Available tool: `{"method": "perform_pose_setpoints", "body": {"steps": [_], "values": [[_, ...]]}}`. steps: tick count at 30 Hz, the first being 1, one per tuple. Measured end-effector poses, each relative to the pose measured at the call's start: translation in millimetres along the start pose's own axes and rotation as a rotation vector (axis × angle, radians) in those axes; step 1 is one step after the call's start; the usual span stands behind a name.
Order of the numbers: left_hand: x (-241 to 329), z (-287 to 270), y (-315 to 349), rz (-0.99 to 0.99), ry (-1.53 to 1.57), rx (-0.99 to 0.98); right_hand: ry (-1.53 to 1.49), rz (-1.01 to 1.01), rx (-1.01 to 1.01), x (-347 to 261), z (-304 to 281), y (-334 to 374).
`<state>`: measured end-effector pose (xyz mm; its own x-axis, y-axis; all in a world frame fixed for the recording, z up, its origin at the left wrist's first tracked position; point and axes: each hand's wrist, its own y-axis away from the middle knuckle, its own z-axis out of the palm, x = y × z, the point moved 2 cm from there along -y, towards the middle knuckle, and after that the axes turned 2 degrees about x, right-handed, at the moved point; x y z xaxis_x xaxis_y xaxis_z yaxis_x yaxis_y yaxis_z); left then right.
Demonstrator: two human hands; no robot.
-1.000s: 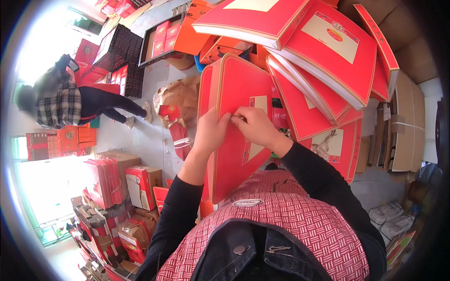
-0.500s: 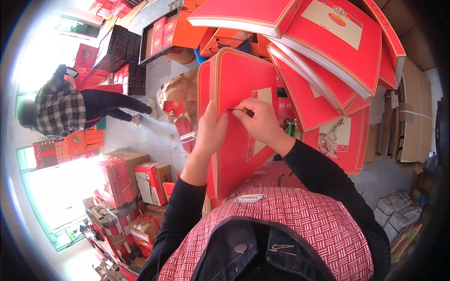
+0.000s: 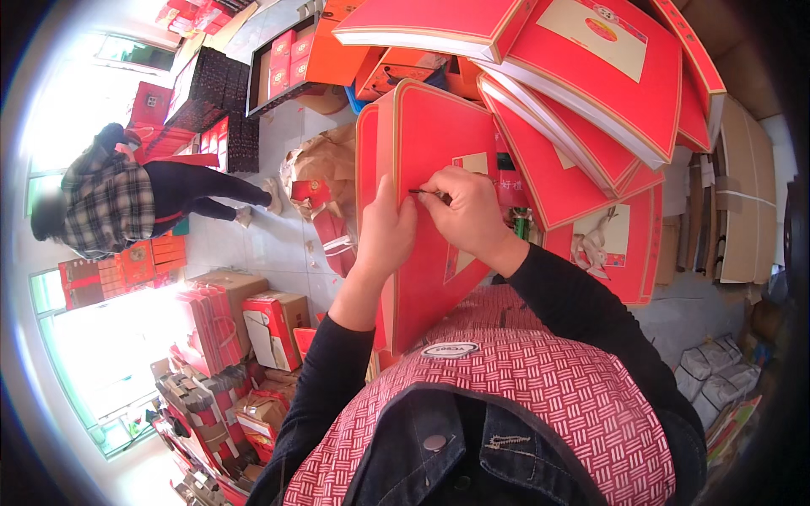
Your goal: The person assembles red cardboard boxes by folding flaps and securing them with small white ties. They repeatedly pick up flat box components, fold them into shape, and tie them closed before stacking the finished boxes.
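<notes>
A large red gift box (image 3: 447, 126) with gold-edged rounded corners leans upright in front of my body. My left hand (image 3: 386, 226) is closed around its left edge, thumb on the red face and the other fingers mostly hidden. Against that face, my right hand (image 3: 466, 212) pinches a short, thin, dark piece (image 3: 417, 191), perhaps the end of a cord; its exact kind is too small to make out. The fingertips of both hands are close together but apart. Behind my right hand, a cream label panel (image 3: 474, 162) on the box partly shows.
Several flat red boxes (image 3: 591, 76) are stacked in a fan at the upper right. Flattened cardboard (image 3: 746, 198) stands at the far right. Crumpled brown paper (image 3: 325, 160) lies on the floor. At the left a co-worker (image 3: 110, 194) in a plaid shirt stands by stacked red boxes.
My hands keep nearly the same place, the right one still pinching the dark piece. The co-worker's head and arm have shifted slightly.
</notes>
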<state>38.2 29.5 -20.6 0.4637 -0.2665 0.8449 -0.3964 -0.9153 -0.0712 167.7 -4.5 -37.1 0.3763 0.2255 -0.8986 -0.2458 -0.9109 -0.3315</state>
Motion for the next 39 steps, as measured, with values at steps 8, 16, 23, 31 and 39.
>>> {"method": "perform_pose_setpoints", "body": {"steps": [8, 16, 23, 31, 39], "values": [[14.8, 4.2, 10.3, -0.122, -0.146, -0.1, 0.208, -0.195, -0.092, -6.1, -2.4, 0.5], [-9.6, 1.9, 11.5, -0.535, 1.136, 0.011, 0.13, -0.158, -0.084, -4.2, -1.5, 6.1], [-22.1, 16.6, 0.0, -0.568, 1.006, -0.015, 0.139, -0.081, -0.116, -10.2, -11.5, 0.7], [-12.8, 41.4, 8.3, -0.12, 0.251, 0.23, 0.43, 0.202, -0.445, -15.7, -29.1, -34.2], [-16.8, 38.7, 18.7, -0.459, 1.11, 0.203, -0.146, 0.46, -0.558, 13.6, -45.2, -20.9]]}}
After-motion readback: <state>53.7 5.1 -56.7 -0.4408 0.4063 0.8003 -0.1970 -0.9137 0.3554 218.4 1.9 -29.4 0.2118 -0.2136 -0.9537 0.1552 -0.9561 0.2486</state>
